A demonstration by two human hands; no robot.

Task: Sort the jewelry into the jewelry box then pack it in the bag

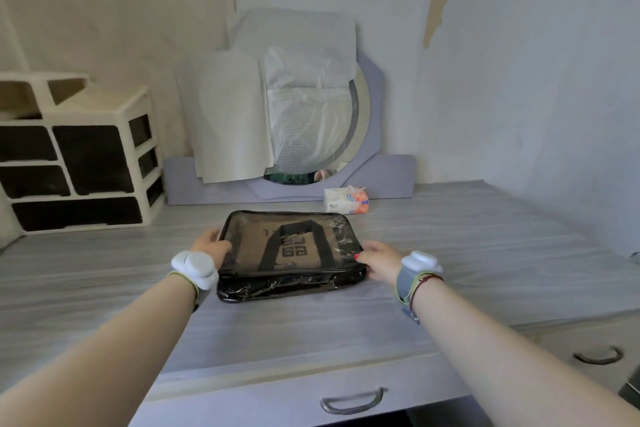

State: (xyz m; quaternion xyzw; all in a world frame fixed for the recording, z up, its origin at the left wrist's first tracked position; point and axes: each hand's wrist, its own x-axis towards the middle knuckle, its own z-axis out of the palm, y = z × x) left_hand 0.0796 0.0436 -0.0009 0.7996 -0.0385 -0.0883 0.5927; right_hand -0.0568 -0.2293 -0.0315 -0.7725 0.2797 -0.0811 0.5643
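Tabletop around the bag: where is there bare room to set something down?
Widest bare stretch: right of the bag and right hand, out to the wall. Also bare: the front strip between bag and table edge, between the forearms. Tighter: behind the bag by the tissue pack and mirror base; the drawer organizer fills the left rear corner.

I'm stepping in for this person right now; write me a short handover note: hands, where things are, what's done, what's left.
Left hand rests on the left edge of the bag; right hand on its right edge. Neither grips anything else.
The bag lies flat on the table, handles on top. A brown box-like thing shows through its clear side.
No loose jewelry is in view, so sorting looks done.
Left: I cannot tell if the bag is zipped; check it.
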